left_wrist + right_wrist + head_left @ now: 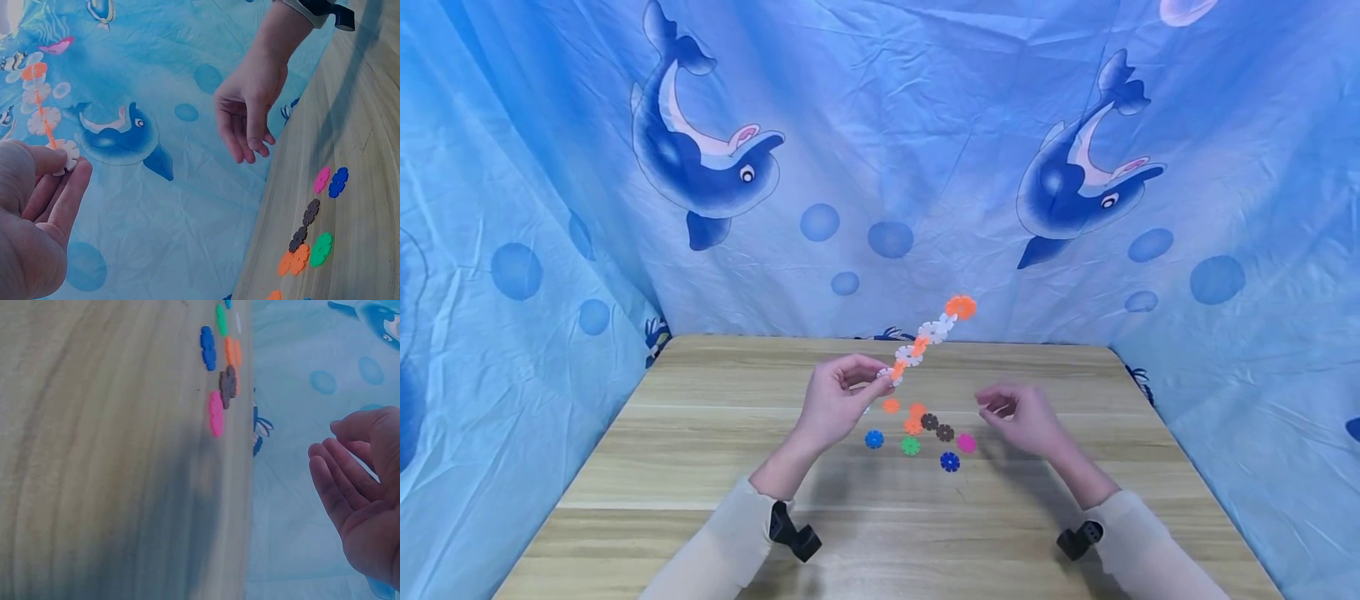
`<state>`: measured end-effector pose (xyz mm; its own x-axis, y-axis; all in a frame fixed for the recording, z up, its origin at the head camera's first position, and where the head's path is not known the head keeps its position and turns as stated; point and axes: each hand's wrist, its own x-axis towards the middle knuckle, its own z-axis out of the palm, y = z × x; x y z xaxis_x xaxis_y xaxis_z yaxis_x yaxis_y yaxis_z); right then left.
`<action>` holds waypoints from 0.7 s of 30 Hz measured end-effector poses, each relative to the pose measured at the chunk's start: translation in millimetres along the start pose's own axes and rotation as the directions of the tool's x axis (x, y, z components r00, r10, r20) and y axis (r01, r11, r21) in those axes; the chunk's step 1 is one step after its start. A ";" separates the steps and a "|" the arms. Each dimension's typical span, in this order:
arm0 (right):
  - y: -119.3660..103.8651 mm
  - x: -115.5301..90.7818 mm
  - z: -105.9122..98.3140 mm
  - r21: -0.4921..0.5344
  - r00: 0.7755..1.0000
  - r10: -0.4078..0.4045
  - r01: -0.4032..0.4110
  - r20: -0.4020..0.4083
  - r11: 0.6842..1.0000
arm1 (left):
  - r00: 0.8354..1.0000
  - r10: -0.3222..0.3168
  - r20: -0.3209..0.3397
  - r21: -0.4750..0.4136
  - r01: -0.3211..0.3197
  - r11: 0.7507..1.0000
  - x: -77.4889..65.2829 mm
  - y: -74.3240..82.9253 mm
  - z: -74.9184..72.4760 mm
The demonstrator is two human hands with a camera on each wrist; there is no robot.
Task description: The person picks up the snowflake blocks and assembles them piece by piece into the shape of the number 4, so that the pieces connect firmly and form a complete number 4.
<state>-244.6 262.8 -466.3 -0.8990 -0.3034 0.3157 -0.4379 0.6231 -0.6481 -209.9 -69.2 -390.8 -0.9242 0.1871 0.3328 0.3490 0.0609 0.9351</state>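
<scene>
My left hand (840, 402) pinches a white notched disc at the lower end of a chain of interlocking discs (909, 356). White and orange discs alternate along much of the chain, which slants up and to the right above the table and ends in an orange disc (961, 307). In the left wrist view the thumb and fingers press on the white end disc (67, 156). My right hand (1021, 417) hovers to the right of the loose discs, its fingers loosely bent and nothing in them; the right wrist view shows the same hand (369, 494) holding nothing.
Loose flower-shaped discs lie on the wooden table (700, 467) between the hands: light blue (874, 439), green (911, 446), dark blue (950, 462), pink (967, 443), two dark brown (929, 422) and several orange (891, 406). A blue dolphin-print cloth (895, 150) hangs behind the table.
</scene>
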 end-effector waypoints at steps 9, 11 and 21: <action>2.9 -7.1 10.6 -0.025 0.984 0.052 -0.048 0.169 0.999 | 1.000 -0.004 -0.008 0.015 0.004 1.000 -4.6 1.8 -2.8; 4.1 -8.0 15.1 -0.041 0.979 0.052 -0.045 0.197 0.998 | 1.000 0.002 -0.007 0.024 -0.002 1.000 -5.3 1.7 -3.9; 9.6 -9.4 33.4 -0.166 0.972 -0.003 0.043 0.237 0.985 | 1.000 0.027 -0.002 0.023 -0.027 0.999 -5.7 4.5 -4.8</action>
<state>-240.4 247.6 -498.7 -0.8724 -0.4670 0.1443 -0.4700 0.7204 -0.5101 -203.9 -74.7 -387.9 -0.9147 0.1865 0.3585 0.3776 0.0783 0.9227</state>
